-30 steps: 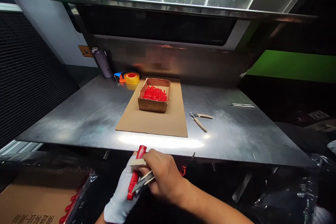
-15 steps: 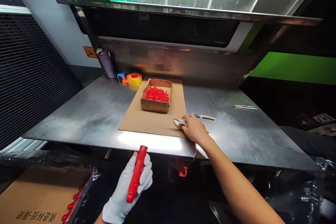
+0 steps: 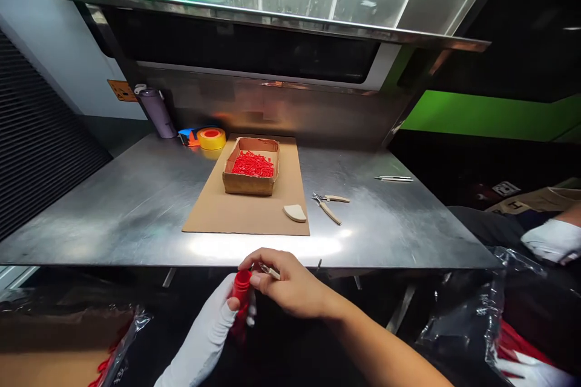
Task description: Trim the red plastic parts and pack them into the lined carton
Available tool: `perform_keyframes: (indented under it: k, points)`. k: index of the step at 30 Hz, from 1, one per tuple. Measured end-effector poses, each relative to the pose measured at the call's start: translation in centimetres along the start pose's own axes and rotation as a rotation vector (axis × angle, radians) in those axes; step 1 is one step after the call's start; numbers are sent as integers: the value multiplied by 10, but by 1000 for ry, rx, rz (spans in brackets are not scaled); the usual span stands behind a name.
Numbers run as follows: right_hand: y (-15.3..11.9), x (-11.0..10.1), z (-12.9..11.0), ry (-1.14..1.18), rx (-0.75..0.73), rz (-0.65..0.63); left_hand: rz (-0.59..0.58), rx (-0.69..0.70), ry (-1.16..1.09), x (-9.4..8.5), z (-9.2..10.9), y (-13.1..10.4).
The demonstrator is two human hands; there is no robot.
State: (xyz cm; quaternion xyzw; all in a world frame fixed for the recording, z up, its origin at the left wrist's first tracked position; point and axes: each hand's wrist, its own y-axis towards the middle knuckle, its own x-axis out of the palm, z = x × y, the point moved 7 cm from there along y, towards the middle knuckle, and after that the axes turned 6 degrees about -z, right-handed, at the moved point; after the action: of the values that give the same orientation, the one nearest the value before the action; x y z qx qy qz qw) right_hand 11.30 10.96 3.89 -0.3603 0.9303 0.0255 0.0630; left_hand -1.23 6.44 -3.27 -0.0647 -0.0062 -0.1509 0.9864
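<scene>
In front of the table edge, my left hand (image 3: 231,305), in a white glove with bare fingertips, is wrapped round a red tube (image 3: 242,284) whose open round end faces up. My bare right hand (image 3: 285,281) is at the tube's rim, its fingers closed round a slim pale tool (image 3: 270,270), partly hidden by the fingers. A cream wedge-shaped piece (image 3: 295,213) lies on the cardboard sheet (image 3: 245,214). Farther back on the sheet stands a cardboard box (image 3: 247,184) of small red pieces (image 3: 253,164).
Pliers with cream handles (image 3: 329,205) and tweezers (image 3: 394,179) lie on the metal table (image 3: 113,205). Yellow tape (image 3: 211,138) and a purple bottle (image 3: 157,112) stand at the back left. At the right edge is another person's gloved hand (image 3: 551,240).
My right hand has left the cardboard sheet with the slim tool and come to the tube's rim. The tube now stands more upright in my left hand. The camera view has shifted right.
</scene>
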Motion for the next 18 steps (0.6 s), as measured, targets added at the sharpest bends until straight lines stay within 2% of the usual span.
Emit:
perform_keyframes:
  k: [5, 10, 14, 18]
  points:
    - [-7, 10, 14, 201, 41, -73, -47, 48, 129, -9, 7, -1]
    - [-11, 15, 16, 309, 84, -94, -163, 29, 155, -6, -1, -2]
    - [-9, 19, 25, 330, 147, -101, -129, 11, 213, -4, -4, -4]
    - [-6, 16, 29, 329, 79, -48, -115, 19, 177, 5, 7, -6]
